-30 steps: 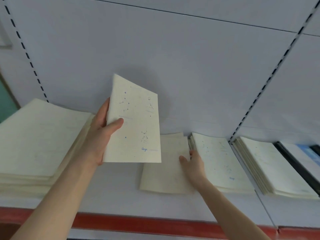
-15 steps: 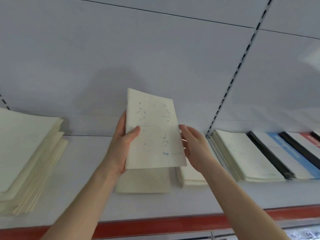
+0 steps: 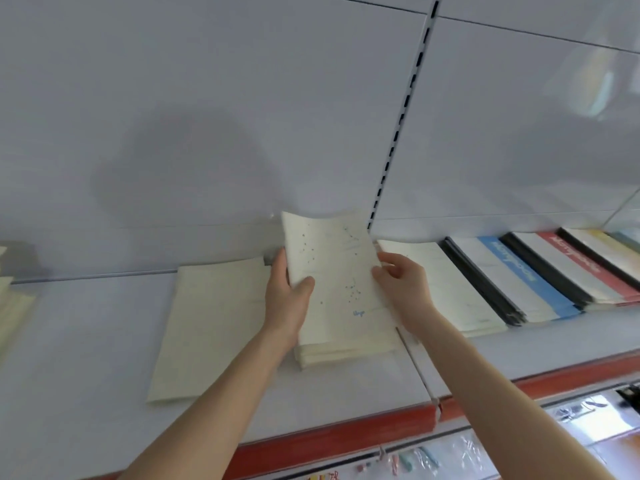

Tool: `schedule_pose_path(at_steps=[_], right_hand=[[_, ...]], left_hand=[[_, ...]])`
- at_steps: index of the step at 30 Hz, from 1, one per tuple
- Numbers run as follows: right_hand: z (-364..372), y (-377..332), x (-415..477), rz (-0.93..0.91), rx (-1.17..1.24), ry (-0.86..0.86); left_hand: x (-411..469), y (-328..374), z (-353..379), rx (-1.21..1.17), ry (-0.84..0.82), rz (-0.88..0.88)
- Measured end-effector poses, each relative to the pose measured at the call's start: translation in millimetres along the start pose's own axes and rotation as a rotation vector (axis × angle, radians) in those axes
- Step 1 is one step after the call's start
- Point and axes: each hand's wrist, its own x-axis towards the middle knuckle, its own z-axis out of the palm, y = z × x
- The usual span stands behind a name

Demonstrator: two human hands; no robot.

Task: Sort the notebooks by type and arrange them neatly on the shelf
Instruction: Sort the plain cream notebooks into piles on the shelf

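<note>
Far left edge of white shelf: cream notebook stack, cropped by the frame.

Next right, well apart from it: plain cream notebook, flat on the shelf, slightly skewed, nothing on top.

Just beside that: left hand, gripping left edge of constellation notebook, thumb on the cover, fingers behind.

Constellation notebook: cream cover, blue dots and small blue script near the lower end. Near end down on matching cream stack, far end lifted and bowed toward the back panel. Roughly square with the stack under it.

Right hand: at the same notebook's right edge, fingers curled in, thumb on the cover. So held from both sides.

Behind, slotted upright running up the back panel, just right of the notebook's far corner.

Past the right hand: second cream stack, flat. Then black-spined stack with blue band, then one with red band, side by side and touching. More covers beyond, too blurred to tell.

Front of shelf: red edge strip.
</note>
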Motion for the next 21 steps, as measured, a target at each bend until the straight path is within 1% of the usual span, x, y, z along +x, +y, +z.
schedule_pose_path(at_steps=[3,7,11,13,16,18,21], right_hand=[[0.2,3.5,1.5,-0.01,-0.048,-0.017],[4.2,15.2,0.3,-0.021,-0.224,-0.048],[9.3,33.0,-1.6,-0.031,-0.363,-0.095],[10.7,37.3,1.6,-0.03,-0.376,-0.095],[10.6,37.4,4.3,-0.04,-0.428,-0.171],[8.4,33.3,5.3,-0.048,-0.466,-0.22],[8.9,18.4,8.9,-0.169,-0.575,-0.234]], left_hand=[[5.6,-11.1,3.7,0.132,0.026,-0.002],[8.4,-26.9,2.6,0.395,-0.001,0.007],[9.4,-36.4,-0.6,0.49,-0.057,-0.075],[11.3,-38.8,-0.7,0.538,-0.058,-0.08],[11.0,-34.1,0.3,0.627,-0.083,-0.075],[9.8,-27.3,-1.1,0.727,-0.098,-0.01],[0.7,-12.3,-13.6,0.894,-0.099,0.197]])
